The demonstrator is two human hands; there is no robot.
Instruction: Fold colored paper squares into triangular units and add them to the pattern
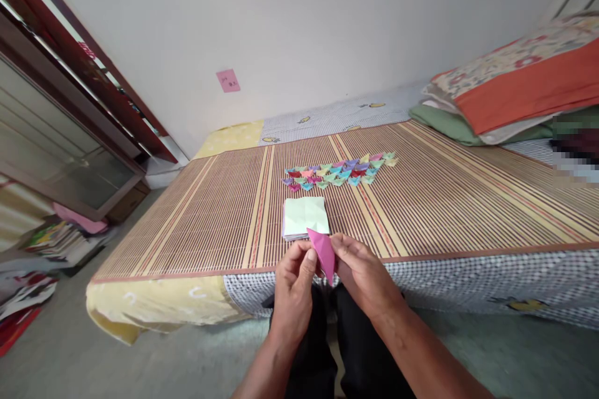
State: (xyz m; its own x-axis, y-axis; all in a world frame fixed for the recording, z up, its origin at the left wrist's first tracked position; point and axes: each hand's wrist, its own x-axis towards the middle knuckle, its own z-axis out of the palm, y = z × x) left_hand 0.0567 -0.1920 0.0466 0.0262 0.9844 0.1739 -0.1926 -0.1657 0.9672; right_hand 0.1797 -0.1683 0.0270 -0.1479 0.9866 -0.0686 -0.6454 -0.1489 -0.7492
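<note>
A pink piece of folded paper (322, 252) with pointed ends is held up between my two hands, over the near edge of the bed. My left hand (296, 280) pinches its left side between thumb and fingers. On the other side, my right hand (358, 268) is closed on its right edge, with some fingertips hidden behind the paper. Just beyond lies a stack of square paper sheets (306, 216), pale green on top. Farther back, several small folded paper shapes (344, 171) in many colours stand in rows.
A striped bamboo mat (201, 218) covers the bed. Folded bedding (519, 87) is piled at the right. A pink note (228, 80) sticks to the wall behind. At the left are a glass-fronted cabinet (70, 131) and a pile of magazines (58, 240).
</note>
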